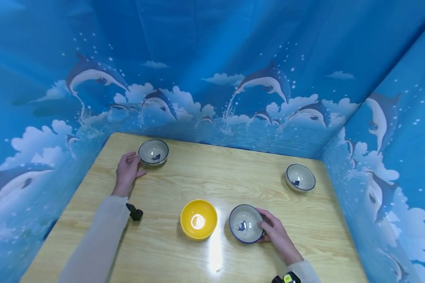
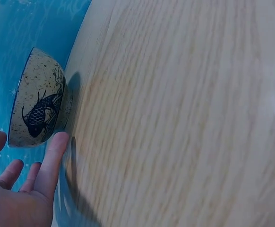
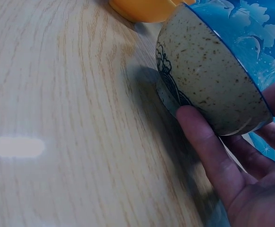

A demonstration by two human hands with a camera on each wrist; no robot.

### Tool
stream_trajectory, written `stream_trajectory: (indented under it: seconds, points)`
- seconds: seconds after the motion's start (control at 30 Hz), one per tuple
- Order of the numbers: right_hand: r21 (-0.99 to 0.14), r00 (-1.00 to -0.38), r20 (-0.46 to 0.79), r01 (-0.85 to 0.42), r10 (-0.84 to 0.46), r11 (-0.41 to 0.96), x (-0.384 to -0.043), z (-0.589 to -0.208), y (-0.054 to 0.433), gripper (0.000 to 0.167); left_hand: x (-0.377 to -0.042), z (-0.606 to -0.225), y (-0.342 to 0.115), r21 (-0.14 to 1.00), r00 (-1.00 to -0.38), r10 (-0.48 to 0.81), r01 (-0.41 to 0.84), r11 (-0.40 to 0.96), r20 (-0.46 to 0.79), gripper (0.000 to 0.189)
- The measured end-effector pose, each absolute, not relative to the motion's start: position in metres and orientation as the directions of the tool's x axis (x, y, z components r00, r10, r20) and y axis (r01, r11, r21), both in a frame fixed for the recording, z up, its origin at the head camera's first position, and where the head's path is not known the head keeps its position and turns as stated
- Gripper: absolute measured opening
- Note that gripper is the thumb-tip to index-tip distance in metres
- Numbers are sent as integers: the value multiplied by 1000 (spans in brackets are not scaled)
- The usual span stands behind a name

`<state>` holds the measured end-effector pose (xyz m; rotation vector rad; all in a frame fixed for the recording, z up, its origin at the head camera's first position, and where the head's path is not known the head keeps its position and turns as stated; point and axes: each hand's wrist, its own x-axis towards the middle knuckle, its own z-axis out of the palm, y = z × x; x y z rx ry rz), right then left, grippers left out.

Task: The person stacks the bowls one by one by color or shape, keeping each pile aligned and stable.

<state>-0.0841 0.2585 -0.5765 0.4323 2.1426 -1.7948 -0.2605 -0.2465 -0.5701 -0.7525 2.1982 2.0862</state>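
Observation:
With the thumb over its rim and fingers against its outside, my right hand [image 1: 275, 232] grips a speckled grey bowl [image 1: 243, 218] with a blue rim and a dark blue motif inside. The right wrist view shows this bowl [image 3: 208, 71] close over the table, one finger [image 3: 203, 137] near its foot. At the back left, my left hand [image 1: 126, 171] is beside a matching bowl [image 1: 154, 149], fingers spread. In the left wrist view a fingertip [image 2: 58, 141] comes right to the base of that bowl [image 2: 40, 101], which has a dark fish painted outside.
A yellow bowl [image 1: 198, 219] stands just left of the bowl in my right hand. Another speckled grey bowl [image 1: 300, 177] sits at the right rear of the wooden table [image 1: 212, 173]. A blue dolphin-print curtain [image 1: 198, 59] borders the table at the back and sides.

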Motion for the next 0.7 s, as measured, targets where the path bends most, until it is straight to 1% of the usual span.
stream_trajectory:
  seconds: [0.23, 0.4, 0.7]
  points:
    - [-886, -902, -430, 428, 28, 181, -84, -577, 259, 57, -266, -569, -243, 935, -877, -341, -355, -15, -339, 60]
    - [-892, -907, -421, 418, 20, 169, -84, -577, 259, 57, -270, -569, -243, 934, -882, -324, -356, -13, -341, 61]
    - [-907, -917, -400, 396, 2, 145, -83, -576, 259, 58, -274, -568, -239, 920, -873, -289, -379, -101, -392, 61]
